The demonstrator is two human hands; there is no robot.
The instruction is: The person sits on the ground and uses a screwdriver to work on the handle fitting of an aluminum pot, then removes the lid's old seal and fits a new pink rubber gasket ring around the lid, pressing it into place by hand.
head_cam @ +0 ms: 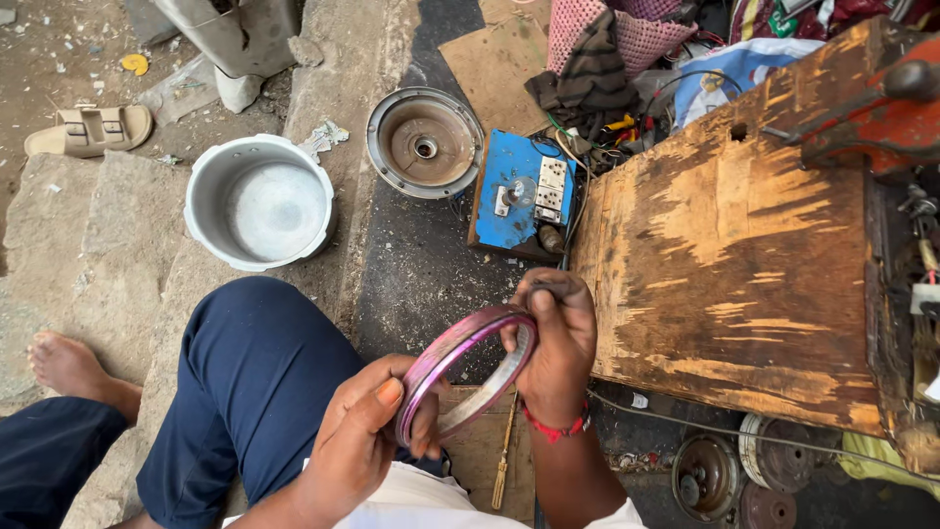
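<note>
Two hands hold one pink-edged metal ring [468,370] upright above the lap, between the knee and the worn wooden desk [729,264]. Left hand [357,441]: thumb on the outer rim, fingers [423,431] curled behind the lower arc, pinching it so the ring stands on edge. Right hand [553,348]: fingers [548,294] closed over the upper arc, pressing along the inner band; whether they also grip a small tool cannot be told. Opposed grips steady the ring and turn its inner face toward the eye. On the ground beyond lie an aluminium pot [259,201], a round metal plate [424,143] and a blue switch box [521,191], near at hand.
</note>
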